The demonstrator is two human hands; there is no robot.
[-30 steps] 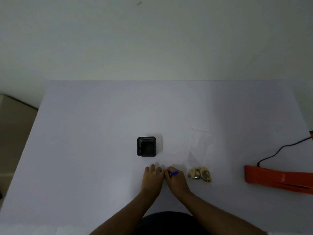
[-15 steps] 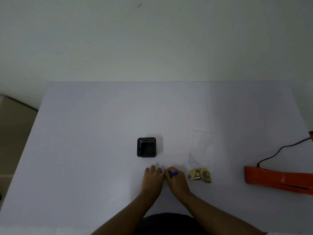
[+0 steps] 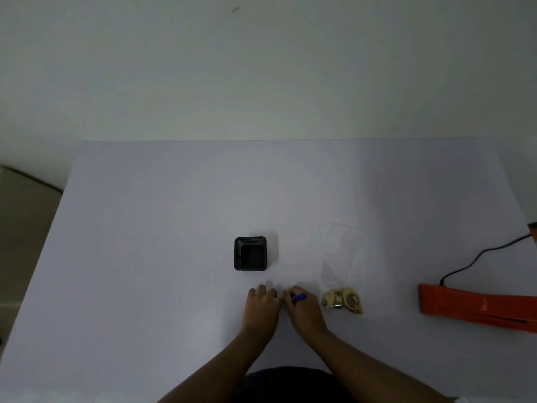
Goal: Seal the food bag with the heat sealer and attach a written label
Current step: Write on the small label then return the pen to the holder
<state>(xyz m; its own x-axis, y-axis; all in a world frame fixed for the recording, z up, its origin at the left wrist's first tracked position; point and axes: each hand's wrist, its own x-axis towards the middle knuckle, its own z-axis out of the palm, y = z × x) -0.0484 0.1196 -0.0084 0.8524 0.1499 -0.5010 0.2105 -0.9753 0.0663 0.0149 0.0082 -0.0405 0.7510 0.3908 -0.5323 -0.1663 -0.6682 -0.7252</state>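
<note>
On the pale table (image 3: 145, 286), ref. landmark = black square container (image 3: 250, 253), which sits upright w/ its opening up. Just in front of the container, toward the person, both hands rest side by side on the tabletop, touching or nearly so. Left hand (image 3: 261, 308): palm down, fingers extended fwd and relaxed, flat on the surface; whether a label lies under them cannot be told — a faint pale patch shows at the fingertips, too washed out to identify. Right hand (image 3: 305, 311): fingers curled, pinching a blue pen (image 3: 300, 297); pen tip points toward the left hand's fingertips, barrel angled up-right. Food bag (image 3: 344, 263): clear plastic, lying flat to the right of the container and just right of the right hand, apart from it; long axis runs away from the person, open/closed state of its far end not discernible. Contents — tan-and-dark round food pieces (image 3: 344, 301) — are bunched at the bag's near end. Heat sealer (image 3: 476, 308): orange, elongated, lying flat well to the right of the container, beyond the bag, partly cut off by the frame edge. Black cord (image 3: 479, 254) leaves the sealer's left end and curves away toward the right edge. Neither hand touches bag or sealer.
</note>
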